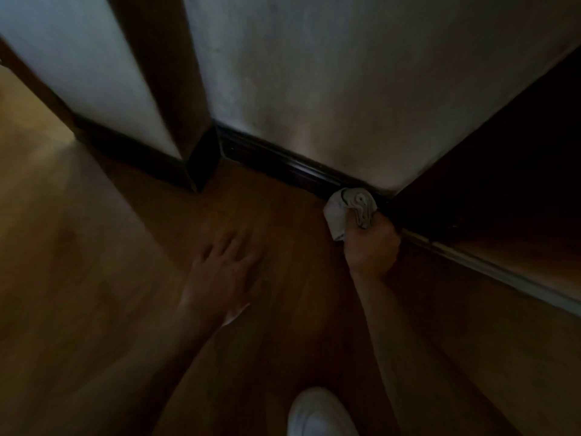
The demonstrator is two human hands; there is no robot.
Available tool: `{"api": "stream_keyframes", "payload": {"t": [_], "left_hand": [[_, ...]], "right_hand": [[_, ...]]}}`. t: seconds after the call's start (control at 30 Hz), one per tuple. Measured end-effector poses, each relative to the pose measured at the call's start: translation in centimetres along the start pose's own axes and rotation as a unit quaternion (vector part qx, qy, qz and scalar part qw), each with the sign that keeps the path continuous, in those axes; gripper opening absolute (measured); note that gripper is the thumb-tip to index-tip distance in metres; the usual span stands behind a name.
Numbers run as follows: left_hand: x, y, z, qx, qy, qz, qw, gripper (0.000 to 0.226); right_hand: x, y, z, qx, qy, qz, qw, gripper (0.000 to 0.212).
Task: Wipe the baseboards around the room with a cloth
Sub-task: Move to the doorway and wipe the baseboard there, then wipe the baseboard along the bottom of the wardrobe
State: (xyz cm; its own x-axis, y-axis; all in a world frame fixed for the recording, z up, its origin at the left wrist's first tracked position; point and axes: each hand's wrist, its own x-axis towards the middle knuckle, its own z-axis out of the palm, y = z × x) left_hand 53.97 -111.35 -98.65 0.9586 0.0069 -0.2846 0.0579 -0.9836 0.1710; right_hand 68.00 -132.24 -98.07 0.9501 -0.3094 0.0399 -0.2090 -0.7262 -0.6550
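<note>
A dark wooden baseboard (pixel 283 165) runs along the foot of a pale wall, from a corner post on the left down to a dark door frame on the right. My right hand (pixel 372 247) grips a bunched white and grey cloth (pixel 349 212) and holds it against the baseboard's right end, beside the door frame. My left hand (pixel 224 269) hovers over or rests on the wooden floor with fingers spread, left of the cloth; it is blurred.
Brown wooden floor (pixel 110 278) fills the lower view. A dark corner post (pixel 201 162) and another baseboard stretch (pixel 132 152) lie to the left. A dark doorway (pixel 503 171) with a pale threshold strip (pixel 503 272) lies to the right. A white shoe (pixel 317 413) shows at the bottom.
</note>
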Motion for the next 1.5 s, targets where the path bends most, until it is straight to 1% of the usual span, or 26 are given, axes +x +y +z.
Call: {"api": "stream_keyframes", "payload": {"t": [0.1, 0.17, 0.27, 0.37, 0.4, 0.47, 0.53, 0.6, 0.67, 0.73, 0.8, 0.83, 0.87, 0.9, 0.97, 1.07, 1.17, 1.23, 1.33, 1.43, 1.5], "left_hand": [[0.1, 0.4, -0.3, -0.015, 0.005, 0.018, 1.000, 0.065], [0.3, 0.7, -0.8, -0.020, 0.027, 0.047, 0.998, 0.063], [2.0, 1.6, -2.5, -0.021, 0.063, 0.088, 0.994, 0.062], [3.9, 3.5, -5.7, -0.037, 0.096, 0.131, 0.986, 0.058], [4.4, 4.4, -7.4, -0.037, 0.112, 0.153, 0.981, 0.057], [4.5, 6.3, -10.1, -0.038, 0.145, 0.193, 0.970, 0.057], [4.7, 8.4, -14.4, -0.047, 0.182, 0.258, 0.948, 0.058], [4.6, 11.2, -19.1, -0.059, 0.228, 0.323, 0.917, 0.056], [4.8, 14.4, -23.9, -0.057, 0.285, 0.398, 0.870, 0.052], [5.0, 17.9, -28.7, -0.028, 0.319, 0.470, 0.823, 0.052], [5.4, 21.4, -33.3, 0.027, 0.336, 0.533, 0.776, 0.054], [5.7, 23.0, -35.4, 0.061, 0.341, 0.556, 0.756, 0.056], [5.9, 24.3, -37.1, 0.091, 0.342, 0.567, 0.744, 0.058], [6.2, 25.2, -38.5, 0.113, 0.335, 0.570, 0.742, 0.061], [6.9, 26.0, -40.1, 0.150, 0.315, 0.557, 0.753, 0.069], [7.4, 25.8, -40.4, 0.221, 0.321, 0.515, 0.763, 0.074], [7.0, 26.2, -40.0, 0.239, 0.335, 0.485, 0.772, 0.074], [6.9, 26.4, -39.6, 0.239, 0.344, 0.474, 0.774, 0.075], [7.1, 26.4, -39.1, 0.221, 0.357, 0.483, 0.768, 0.077], [7.4, 26.8, -38.7, 0.207, 0.377, 0.485, 0.761, 0.079], [7.6, 27.4, -38.0, 0.206, 0.398, 0.467, 0.762, 0.081]], "right_hand": [[0.0, 1.1, -1.1, -0.003, 0.029, 0.033, 0.999, 0.032], [-0.3, 1.4, -1.5, 0.013, 0.056, 0.069, 0.996, 0.032], [-0.4, 1.5, -2.6, 0.034, 0.071, 0.113, 0.990, 0.032], [-0.7, 1.1, -5.4, 0.075, 0.104, 0.153, 0.980, 0.039], [-0.7, 0.8, -7.1, 0.091, 0.107, 0.157, 0.978, 0.039], [-0.9, 0.0, -10.3, 0.103, 0.082, 0.146, 0.981, 0.040], [-0.8, -2.1, -15.0, 0.146, 0.096, 0.144, 0.974, 0.047], [-1.2, -4.7, -19.9, 0.204, 0.163, 0.149, 0.954, 0.049], [-1.7, -7.0, -24.4, 0.253, 0.212, 0.139, 0.934, 0.033], [-2.1, -8.8, -28.9, 0.281, 0.241, 0.144, 0.917, 0.030], [-2.5, -10.4, -33.0, 0.300, 0.265, 0.159, 0.902, 0.043], [-2.8, -11.0, -35.0, 0.302, 0.269, 0.160, 0.900, 0.048], [-3.1, -11.6, -36.9, 0.300, 0.265, 0.151, 0.904, 0.046], [-3.4, -12.2, -38.8, 0.302, 0.255, 0.140, 0.908, 0.041], [-4.4, -13.2, -42.2, 0.294, 0.223, 0.125, 0.921, 0.036], [-5.5, -14.1, -46.6, 0.228, 0.197, 0.123, 0.946, 0.041], [-6.2, -14.8, -49.4, 0.183, 0.189, 0.117, 0.958, 0.038], [-6.4, -14.9, -50.3, 0.196, 0.190, 0.125, 0.954, 0.037], [-7.2, -13.7, -49.4, 0.250, 0.190, 0.140, 0.939, 0.041], [-8.5, -10.8, -47.0, 0.334, 0.172, 0.123, 0.918, 0.032], [-8.7, -8.7, -45.8, 0.349, 0.181, 0.131, 0.910, 0.035]]}}
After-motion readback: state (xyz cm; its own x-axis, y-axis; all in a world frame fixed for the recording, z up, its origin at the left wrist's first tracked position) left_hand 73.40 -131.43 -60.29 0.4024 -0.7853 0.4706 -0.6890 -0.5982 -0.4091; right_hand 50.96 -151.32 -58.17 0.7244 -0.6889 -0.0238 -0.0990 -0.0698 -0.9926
